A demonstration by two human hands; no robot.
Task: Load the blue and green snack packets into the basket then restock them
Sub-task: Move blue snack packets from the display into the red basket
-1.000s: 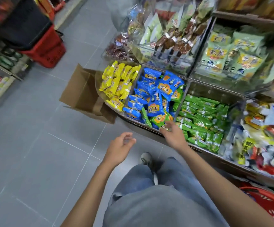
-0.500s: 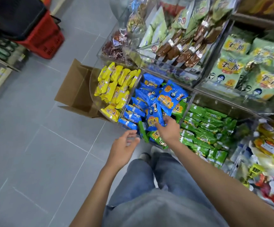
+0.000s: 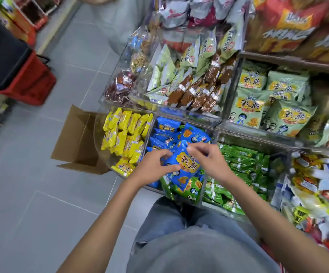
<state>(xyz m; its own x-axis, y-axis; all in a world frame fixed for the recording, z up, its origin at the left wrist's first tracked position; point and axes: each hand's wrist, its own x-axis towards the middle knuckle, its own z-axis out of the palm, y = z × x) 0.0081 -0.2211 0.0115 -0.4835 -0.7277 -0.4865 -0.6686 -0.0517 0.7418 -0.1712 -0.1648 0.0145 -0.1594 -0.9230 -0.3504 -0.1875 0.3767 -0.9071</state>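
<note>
A clear bin (image 3: pixel 203 196) on the low shelf holds several blue snack packets (image 3: pixel 166 126), with green ones (image 3: pixel 192 189) at its near end. Both my hands are over this bin. My left hand (image 3: pixel 152 169) pinches the left edge of one blue packet (image 3: pixel 187 164) with an orange label, thumb on its face. My right hand (image 3: pixel 208 161) pinches the same packet at its top edge with curled fingers. The packet is lifted slightly above the pile. A red basket (image 3: pixel 32 81) stands on the floor far to the left.
Yellow packets (image 3: pixel 125 137) fill the bin to the left, and long green packets (image 3: pixel 242 166) the bin to the right. An open cardboard box (image 3: pixel 77 142) lies on the grey floor beside the shelf. Upper shelves hold more snack bags. A red sliver (image 3: pixel 271 255) shows by my right forearm.
The view tilted up toward the shelves. Both hands moved forward into the blue bin; the left hand, earlier empty over the floor, now joins the right on one blue packet.
</note>
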